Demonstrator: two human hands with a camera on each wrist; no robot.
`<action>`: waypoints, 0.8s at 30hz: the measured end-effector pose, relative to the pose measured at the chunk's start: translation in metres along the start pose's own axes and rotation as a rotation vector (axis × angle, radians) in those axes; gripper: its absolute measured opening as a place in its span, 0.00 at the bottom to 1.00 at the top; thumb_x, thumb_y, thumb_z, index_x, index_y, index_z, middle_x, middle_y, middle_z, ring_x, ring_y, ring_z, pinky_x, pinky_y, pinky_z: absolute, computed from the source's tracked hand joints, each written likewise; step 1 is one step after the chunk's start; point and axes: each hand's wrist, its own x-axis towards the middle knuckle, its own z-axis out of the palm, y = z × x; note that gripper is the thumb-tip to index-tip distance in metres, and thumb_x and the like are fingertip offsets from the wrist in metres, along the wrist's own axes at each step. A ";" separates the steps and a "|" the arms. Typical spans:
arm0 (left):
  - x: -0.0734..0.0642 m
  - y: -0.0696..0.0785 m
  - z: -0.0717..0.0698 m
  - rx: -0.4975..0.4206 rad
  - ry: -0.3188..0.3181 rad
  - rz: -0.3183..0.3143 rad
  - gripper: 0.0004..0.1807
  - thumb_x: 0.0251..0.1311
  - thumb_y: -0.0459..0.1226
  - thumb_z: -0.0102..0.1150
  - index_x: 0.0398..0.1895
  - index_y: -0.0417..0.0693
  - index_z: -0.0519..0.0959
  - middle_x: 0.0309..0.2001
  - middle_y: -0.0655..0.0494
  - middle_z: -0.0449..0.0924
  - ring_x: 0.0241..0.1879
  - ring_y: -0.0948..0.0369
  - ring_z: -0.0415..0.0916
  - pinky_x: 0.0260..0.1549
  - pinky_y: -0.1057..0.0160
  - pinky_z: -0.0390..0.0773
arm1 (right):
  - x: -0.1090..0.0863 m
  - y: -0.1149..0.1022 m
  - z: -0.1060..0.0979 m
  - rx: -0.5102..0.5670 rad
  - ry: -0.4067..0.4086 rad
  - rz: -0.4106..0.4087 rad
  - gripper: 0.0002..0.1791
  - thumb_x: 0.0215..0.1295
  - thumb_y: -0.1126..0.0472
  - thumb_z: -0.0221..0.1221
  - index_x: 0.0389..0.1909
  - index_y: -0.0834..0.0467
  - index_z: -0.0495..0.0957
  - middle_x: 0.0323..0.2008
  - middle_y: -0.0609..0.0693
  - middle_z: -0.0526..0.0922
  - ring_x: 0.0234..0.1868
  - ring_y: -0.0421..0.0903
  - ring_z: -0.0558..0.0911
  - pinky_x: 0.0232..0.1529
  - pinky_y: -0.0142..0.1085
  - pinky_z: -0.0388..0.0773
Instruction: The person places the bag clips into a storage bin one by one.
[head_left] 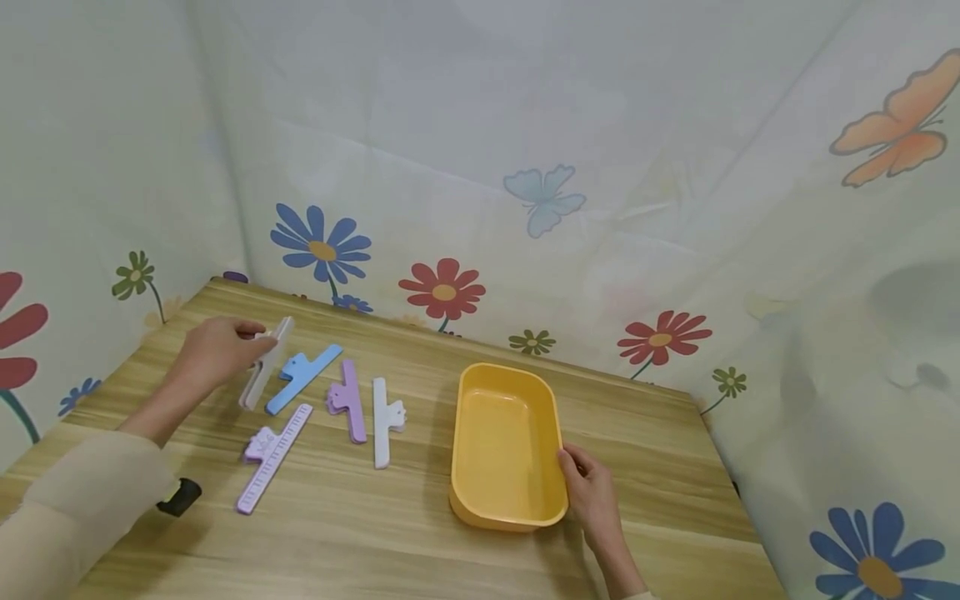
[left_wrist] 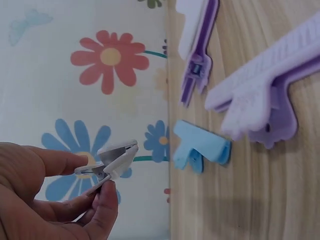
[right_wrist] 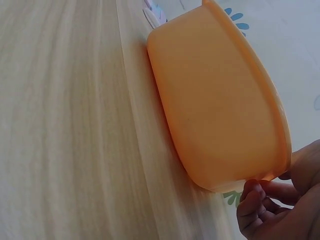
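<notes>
My left hand (head_left: 221, 350) pinches the handles of a white bag clip (left_wrist: 117, 160) between thumb and fingers, at the left of the table. Beside it lies a blue bag clip (head_left: 303, 379), and nearer to me a lilac clip (head_left: 273, 458) with ruler-like marks. Further right are a purple clip (head_left: 348, 402) and another white clip (head_left: 382, 423). My right hand (head_left: 592, 492) grips the right side of a yellow plastic tub (head_left: 510, 523), thumb at the rim and fingers against the outer wall. Nothing lies inside the tub.
The wood-grain table (head_left: 360, 533) meets a flower-printed cloth wall (head_left: 465, 192) at the back and on both sides. A small black object (head_left: 180, 497) shows by the left sleeve (head_left: 97, 492).
</notes>
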 end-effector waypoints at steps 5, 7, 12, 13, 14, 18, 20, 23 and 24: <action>-0.002 0.007 0.000 0.000 -0.033 -0.001 0.36 0.61 0.54 0.52 0.57 0.30 0.70 0.51 0.29 0.70 0.45 0.41 0.73 0.37 0.47 0.75 | -0.001 0.003 -0.001 -0.012 0.001 0.007 0.19 0.67 0.55 0.54 0.52 0.65 0.77 0.43 0.61 0.81 0.40 0.51 0.80 0.36 0.35 0.79; -0.003 0.010 0.000 0.000 -0.038 -0.006 0.36 0.61 0.55 0.52 0.58 0.31 0.69 0.52 0.30 0.70 0.46 0.41 0.72 0.38 0.46 0.74 | -0.001 0.004 -0.001 -0.020 0.004 0.004 0.20 0.67 0.55 0.54 0.52 0.65 0.77 0.43 0.60 0.81 0.40 0.51 0.80 0.36 0.35 0.79; -0.006 0.020 -0.002 0.006 -0.034 0.002 0.36 0.61 0.55 0.52 0.58 0.32 0.69 0.51 0.31 0.70 0.47 0.40 0.71 0.40 0.44 0.73 | -0.001 0.002 0.000 -0.009 0.007 -0.002 0.18 0.67 0.56 0.55 0.51 0.64 0.78 0.44 0.60 0.81 0.40 0.51 0.80 0.36 0.34 0.79; -0.007 0.022 -0.003 0.004 -0.037 0.004 0.36 0.61 0.55 0.51 0.58 0.32 0.69 0.51 0.31 0.70 0.47 0.40 0.70 0.40 0.44 0.73 | -0.001 0.002 0.001 -0.009 0.009 -0.002 0.18 0.67 0.56 0.55 0.51 0.64 0.78 0.44 0.60 0.81 0.40 0.51 0.80 0.36 0.34 0.79; -0.008 0.024 -0.003 0.003 -0.038 0.005 0.35 0.61 0.55 0.52 0.58 0.32 0.69 0.51 0.31 0.70 0.47 0.40 0.70 0.40 0.44 0.73 | -0.001 0.002 0.001 -0.009 0.010 -0.003 0.18 0.67 0.56 0.55 0.51 0.64 0.78 0.43 0.60 0.81 0.40 0.51 0.80 0.36 0.34 0.79; -0.012 0.032 -0.005 -0.007 -0.045 0.003 0.36 0.61 0.55 0.51 0.58 0.32 0.69 0.52 0.31 0.69 0.49 0.40 0.69 0.41 0.45 0.73 | -0.003 -0.003 0.000 -0.009 0.005 -0.010 0.17 0.67 0.58 0.55 0.50 0.65 0.78 0.43 0.61 0.81 0.39 0.51 0.80 0.35 0.34 0.79; -0.014 0.035 -0.005 -0.013 -0.046 0.005 0.36 0.61 0.56 0.51 0.59 0.32 0.69 0.52 0.31 0.69 0.48 0.40 0.69 0.41 0.45 0.73 | -0.003 -0.004 0.000 -0.009 0.001 -0.011 0.18 0.67 0.58 0.55 0.51 0.66 0.77 0.43 0.61 0.81 0.39 0.51 0.80 0.35 0.34 0.79; -0.015 0.038 -0.005 -0.014 -0.045 0.017 0.36 0.61 0.56 0.51 0.59 0.32 0.69 0.52 0.32 0.69 0.47 0.41 0.70 0.40 0.46 0.73 | -0.002 -0.003 0.000 -0.008 0.006 -0.004 0.17 0.67 0.59 0.55 0.50 0.66 0.78 0.42 0.62 0.81 0.39 0.52 0.80 0.34 0.34 0.79; -0.015 0.039 -0.005 -0.012 -0.042 0.022 0.36 0.61 0.56 0.51 0.58 0.32 0.69 0.52 0.32 0.70 0.47 0.42 0.71 0.40 0.47 0.74 | 0.000 0.001 0.000 -0.010 0.009 -0.002 0.17 0.67 0.58 0.55 0.50 0.64 0.78 0.42 0.61 0.81 0.39 0.51 0.80 0.34 0.33 0.79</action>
